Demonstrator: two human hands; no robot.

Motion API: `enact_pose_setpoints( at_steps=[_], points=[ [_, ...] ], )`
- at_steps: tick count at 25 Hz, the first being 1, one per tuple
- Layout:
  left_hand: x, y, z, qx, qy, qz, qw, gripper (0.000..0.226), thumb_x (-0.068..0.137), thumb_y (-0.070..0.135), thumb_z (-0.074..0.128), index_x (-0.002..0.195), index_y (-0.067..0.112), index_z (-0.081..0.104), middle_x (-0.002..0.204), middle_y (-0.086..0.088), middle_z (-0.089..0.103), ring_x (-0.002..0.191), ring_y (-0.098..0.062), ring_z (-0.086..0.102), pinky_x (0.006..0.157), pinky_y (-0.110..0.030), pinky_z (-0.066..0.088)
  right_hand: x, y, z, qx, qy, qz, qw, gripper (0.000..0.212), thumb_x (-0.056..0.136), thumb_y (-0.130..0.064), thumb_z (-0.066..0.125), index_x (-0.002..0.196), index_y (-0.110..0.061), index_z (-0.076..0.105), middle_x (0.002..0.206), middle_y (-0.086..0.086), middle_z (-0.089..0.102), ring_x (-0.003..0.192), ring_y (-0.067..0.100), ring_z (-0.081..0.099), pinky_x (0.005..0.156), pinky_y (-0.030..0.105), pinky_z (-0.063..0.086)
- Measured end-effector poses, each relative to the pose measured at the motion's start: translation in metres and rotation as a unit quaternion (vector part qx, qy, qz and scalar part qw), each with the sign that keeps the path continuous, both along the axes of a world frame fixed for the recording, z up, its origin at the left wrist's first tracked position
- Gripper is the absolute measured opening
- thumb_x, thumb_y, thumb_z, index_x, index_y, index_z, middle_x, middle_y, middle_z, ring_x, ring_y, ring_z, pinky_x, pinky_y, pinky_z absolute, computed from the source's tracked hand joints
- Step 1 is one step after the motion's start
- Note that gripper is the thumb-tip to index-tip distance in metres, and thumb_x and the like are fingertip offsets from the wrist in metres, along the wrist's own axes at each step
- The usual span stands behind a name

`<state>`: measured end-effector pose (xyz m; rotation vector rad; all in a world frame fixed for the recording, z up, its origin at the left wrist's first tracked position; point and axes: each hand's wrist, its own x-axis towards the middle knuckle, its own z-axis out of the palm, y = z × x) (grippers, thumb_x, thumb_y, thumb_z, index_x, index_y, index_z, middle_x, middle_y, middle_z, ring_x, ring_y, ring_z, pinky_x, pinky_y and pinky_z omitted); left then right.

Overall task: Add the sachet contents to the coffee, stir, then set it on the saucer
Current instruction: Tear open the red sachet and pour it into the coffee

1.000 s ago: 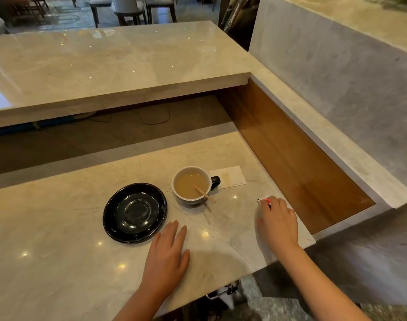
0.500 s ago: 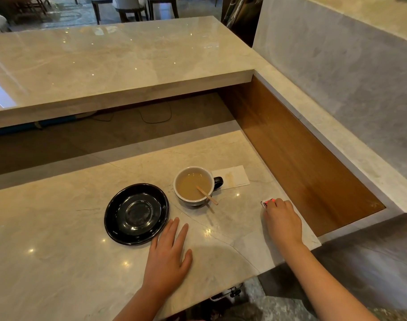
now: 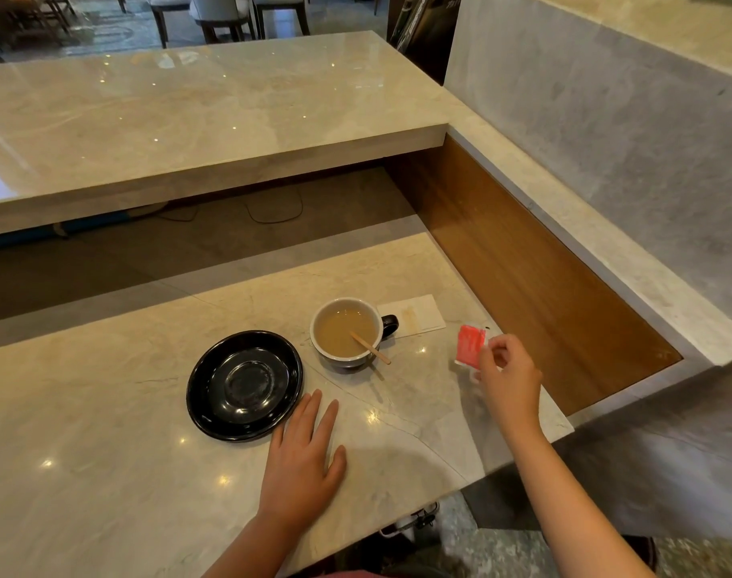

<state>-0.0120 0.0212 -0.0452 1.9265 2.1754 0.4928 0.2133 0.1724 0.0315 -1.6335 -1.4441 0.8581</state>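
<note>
A cup of milky coffee [image 3: 347,332] stands on the marble counter, its dark handle pointing right, with a wooden stirrer [image 3: 370,348] leaning over its near rim. An empty black saucer [image 3: 245,385] lies to the cup's left. My right hand [image 3: 508,379] pinches a red and white sachet [image 3: 471,345] and holds it above the counter, to the right of the cup. My left hand [image 3: 304,456] rests flat on the counter, fingers spread, just near the saucer's front right edge.
A stained white napkin [image 3: 414,317] lies behind the cup's handle. A raised marble bar top [image 3: 197,118] runs across the back, and a wood-lined wall [image 3: 535,294] drops along the right. The counter's edge is close to my right wrist.
My right hand has lifted the sachet off the counter, so its red face now shows. The left hand, cup and saucer have stayed put.
</note>
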Motion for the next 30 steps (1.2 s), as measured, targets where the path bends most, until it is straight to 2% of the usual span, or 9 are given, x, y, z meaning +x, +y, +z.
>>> enact_pose_setpoints(
  at_steps=[3, 6, 9, 13, 18, 21, 23, 25, 30],
  points=[
    [0.0, -0.001, -0.002, -0.001, 0.003, 0.004, 1.0, 0.06, 0.088, 0.04, 0.044, 0.143, 0.021, 0.03, 0.152, -0.008, 0.026, 0.139, -0.019, 0.014, 0.109, -0.04, 0.015, -0.016, 0.0, 0.021, -0.095, 0.238, 0.01, 0.967, 0.013, 0.092, -0.01, 0.052, 0.081, -0.016, 0.056, 0.078, 0.002, 0.072, 0.066, 0.023, 0.071, 0.046, 0.023, 0.056],
    [-0.001, -0.001, -0.003, 0.001, 0.007, 0.005, 1.0, 0.059, 0.088, 0.041, 0.042, 0.143, 0.021, 0.03, 0.151, -0.008, 0.027, 0.139, -0.02, 0.014, 0.109, -0.04, 0.015, -0.037, 0.003, 0.034, -0.13, 0.343, 0.018, 0.93, 0.012, 0.088, -0.002, 0.052, 0.08, -0.01, 0.056, 0.071, 0.005, 0.072, 0.06, 0.018, 0.07, 0.049, 0.021, 0.057],
    [-0.001, -0.001, -0.003, 0.003, 0.01, 0.007, 1.0, 0.059, 0.088, 0.045, 0.036, 0.142, 0.021, 0.031, 0.15, -0.008, 0.029, 0.138, -0.02, 0.015, 0.108, -0.041, 0.017, -0.051, 0.009, 0.037, -0.149, 0.397, 0.036, 0.905, 0.014, 0.083, 0.006, 0.057, 0.085, -0.008, 0.059, 0.068, 0.007, 0.073, 0.063, 0.014, 0.069, 0.055, 0.017, 0.056],
    [-0.001, -0.001, -0.005, 0.003, 0.0, 0.009, 1.0, 0.059, 0.088, 0.042, 0.043, 0.142, 0.022, 0.031, 0.15, -0.008, 0.029, 0.138, -0.017, 0.012, 0.108, -0.043, 0.017, -0.058, 0.018, 0.035, -0.132, 0.318, 0.079, 0.936, 0.014, 0.083, -0.001, 0.062, 0.085, -0.014, 0.064, 0.072, 0.002, 0.075, 0.068, 0.012, 0.069, 0.054, 0.019, 0.055],
    [-0.001, -0.001, -0.005, -0.005, -0.006, 0.01, 1.0, 0.061, 0.089, 0.042, 0.044, 0.144, 0.025, 0.026, 0.153, -0.006, 0.023, 0.138, -0.014, 0.005, 0.109, -0.04, 0.013, -0.065, 0.028, 0.03, -0.11, 0.212, 0.132, 0.962, 0.027, 0.086, -0.002, 0.06, 0.111, -0.009, 0.059, 0.098, 0.013, 0.069, 0.073, 0.016, 0.068, 0.052, 0.017, 0.055],
    [-0.001, -0.001, -0.005, -0.004, -0.008, 0.012, 1.0, 0.06, 0.089, 0.044, 0.041, 0.144, 0.026, 0.024, 0.154, -0.005, 0.021, 0.139, -0.013, 0.003, 0.11, -0.039, 0.01, -0.068, 0.031, 0.028, -0.079, 0.148, 0.159, 0.973, 0.03, 0.085, -0.002, 0.061, 0.107, -0.022, 0.058, 0.1, 0.013, 0.068, 0.078, 0.02, 0.069, 0.052, 0.017, 0.055],
    [-0.001, -0.001, -0.006, -0.004, -0.009, 0.013, 1.0, 0.06, 0.089, 0.045, 0.04, 0.144, 0.027, 0.023, 0.154, -0.004, 0.021, 0.139, -0.013, 0.003, 0.11, -0.039, 0.01, -0.071, 0.033, 0.027, -0.033, 0.083, 0.187, 0.978, 0.029, 0.084, -0.004, 0.062, 0.104, -0.025, 0.059, 0.102, 0.007, 0.066, 0.089, 0.021, 0.065, 0.062, 0.023, 0.058],
    [-0.001, -0.001, -0.006, -0.009, -0.008, 0.014, 1.0, 0.061, 0.089, 0.046, 0.039, 0.144, 0.029, 0.021, 0.154, -0.003, 0.019, 0.139, -0.013, 0.001, 0.11, -0.038, 0.009, -0.074, 0.033, 0.028, 0.029, 0.015, 0.224, 0.974, 0.027, 0.084, -0.008, 0.063, 0.106, -0.024, 0.06, 0.102, 0.0, 0.065, 0.093, 0.018, 0.061, 0.073, 0.03, 0.056],
    [-0.001, -0.001, -0.008, -0.017, -0.007, 0.017, 1.0, 0.061, 0.089, 0.048, 0.036, 0.145, 0.031, 0.018, 0.155, -0.001, 0.016, 0.14, -0.012, 0.0, 0.111, -0.038, 0.008, -0.084, 0.038, 0.035, 0.121, -0.125, 0.275, 0.946, 0.031, 0.086, -0.015, 0.063, 0.116, -0.022, 0.059, 0.111, 0.006, 0.069, 0.097, 0.022, 0.063, 0.078, 0.04, 0.056]
  ],
)
